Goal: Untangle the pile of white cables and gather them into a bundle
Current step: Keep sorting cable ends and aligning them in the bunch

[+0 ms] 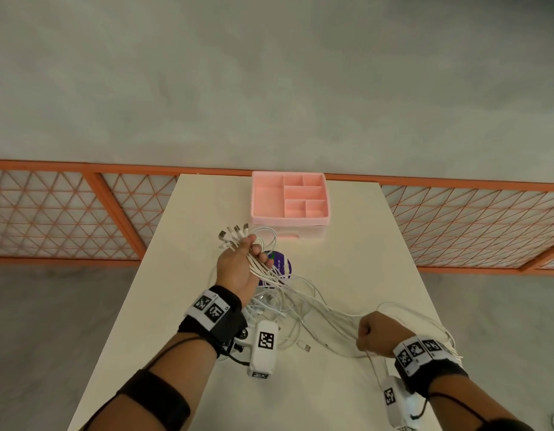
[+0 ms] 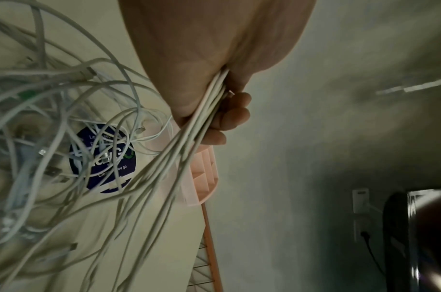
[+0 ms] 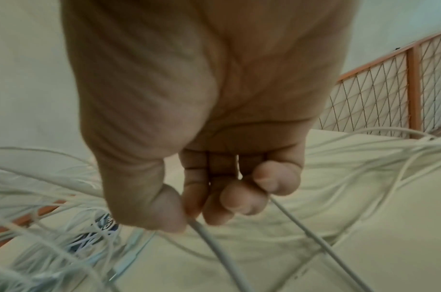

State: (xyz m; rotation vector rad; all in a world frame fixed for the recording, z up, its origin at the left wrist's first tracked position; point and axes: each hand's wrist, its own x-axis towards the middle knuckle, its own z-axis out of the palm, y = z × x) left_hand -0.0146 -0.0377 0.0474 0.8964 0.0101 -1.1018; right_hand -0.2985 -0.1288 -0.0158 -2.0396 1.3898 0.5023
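Observation:
My left hand (image 1: 238, 269) is raised above the table and grips a bunch of white cables (image 1: 263, 269) near their plug ends (image 1: 233, 233), which fan out past the fingers. In the left wrist view the fingers (image 2: 233, 116) curl round the cable bunch (image 2: 202, 118). The cables trail down into a loose tangle (image 1: 285, 315) on the table and stretch across to my right hand (image 1: 373, 334), which is closed in a fist. In the right wrist view its thumb and fingers (image 3: 182, 213) pinch one white cable (image 3: 214, 247), with a second strand (image 3: 314, 233) under the little finger.
A pink compartment organiser (image 1: 289, 197) stands at the far end of the cream table (image 1: 363, 237). A round dark blue sticker or disc (image 1: 280, 265) lies under the cables. An orange mesh railing (image 1: 83, 213) runs behind the table; the table edges are close on both sides.

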